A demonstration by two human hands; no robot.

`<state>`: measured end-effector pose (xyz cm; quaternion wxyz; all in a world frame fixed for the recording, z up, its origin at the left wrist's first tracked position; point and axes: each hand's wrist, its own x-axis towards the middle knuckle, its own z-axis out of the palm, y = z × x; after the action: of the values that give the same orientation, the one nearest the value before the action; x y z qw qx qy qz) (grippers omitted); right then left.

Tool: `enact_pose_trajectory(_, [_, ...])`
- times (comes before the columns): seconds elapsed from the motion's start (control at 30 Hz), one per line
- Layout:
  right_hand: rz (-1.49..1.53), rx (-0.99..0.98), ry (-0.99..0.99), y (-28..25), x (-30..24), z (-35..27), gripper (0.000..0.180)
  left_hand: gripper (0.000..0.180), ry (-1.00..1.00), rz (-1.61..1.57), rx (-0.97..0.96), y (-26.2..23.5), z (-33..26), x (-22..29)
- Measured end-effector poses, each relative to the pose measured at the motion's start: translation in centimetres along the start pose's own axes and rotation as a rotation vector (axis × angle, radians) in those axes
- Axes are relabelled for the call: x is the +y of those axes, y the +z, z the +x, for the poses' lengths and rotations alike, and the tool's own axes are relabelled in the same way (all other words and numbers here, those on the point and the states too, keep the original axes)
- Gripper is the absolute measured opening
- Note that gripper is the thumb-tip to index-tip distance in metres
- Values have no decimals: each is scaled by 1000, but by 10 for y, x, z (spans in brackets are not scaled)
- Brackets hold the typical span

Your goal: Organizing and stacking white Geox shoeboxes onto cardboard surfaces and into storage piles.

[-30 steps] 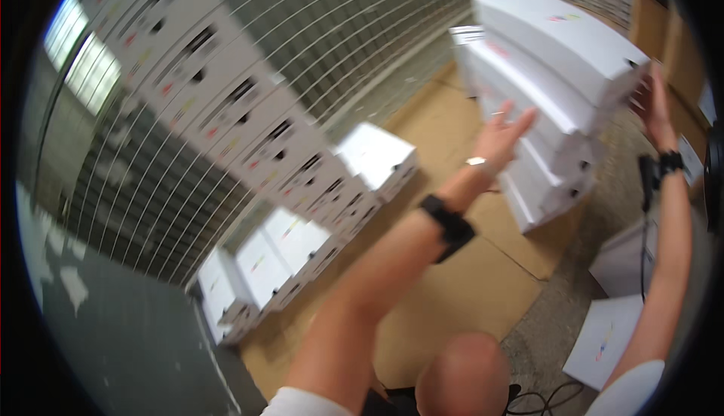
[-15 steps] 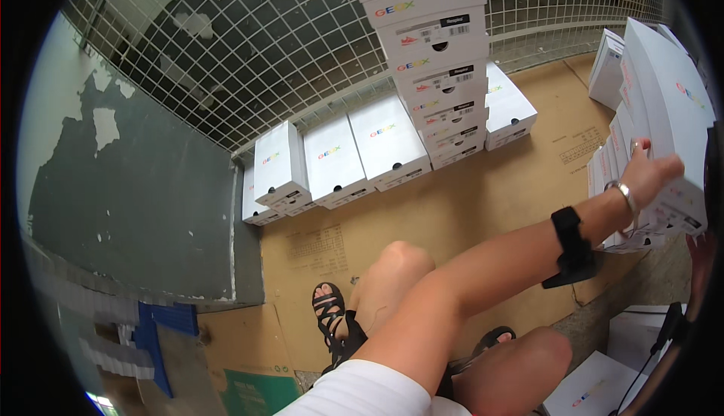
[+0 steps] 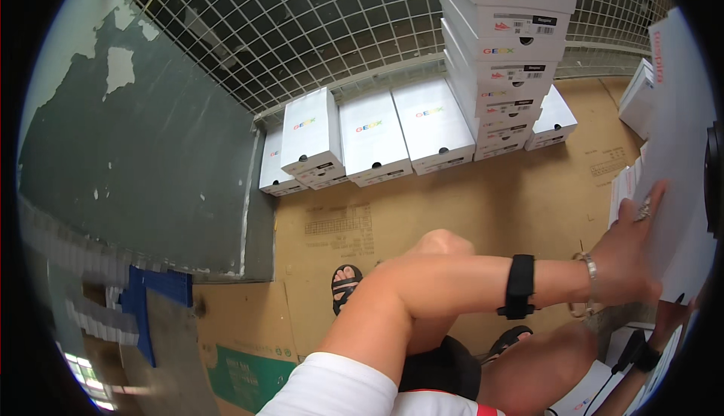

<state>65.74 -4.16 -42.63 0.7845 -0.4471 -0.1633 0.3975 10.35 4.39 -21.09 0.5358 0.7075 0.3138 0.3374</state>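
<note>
Rightward, left hand (image 3: 630, 254) presses white box (image 3: 675, 152); bare cardboard floor (image 3: 467, 197) beside.

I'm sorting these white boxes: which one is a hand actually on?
The big white box at the far right edge, tilted up off the floor; the left hand lies flat against it. The floor row and tall stack by the mesh go untouched.

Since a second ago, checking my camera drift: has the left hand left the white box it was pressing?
No. The left hand still rests flat on the white box at right; only the head turned.
</note>
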Motion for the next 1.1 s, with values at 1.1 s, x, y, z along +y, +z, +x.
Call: enact_pose_trajectory(1.1, [-1148, -1197, 358, 415, 289, -161, 40, 66, -53, -659, 1064, -218, -235, -123])
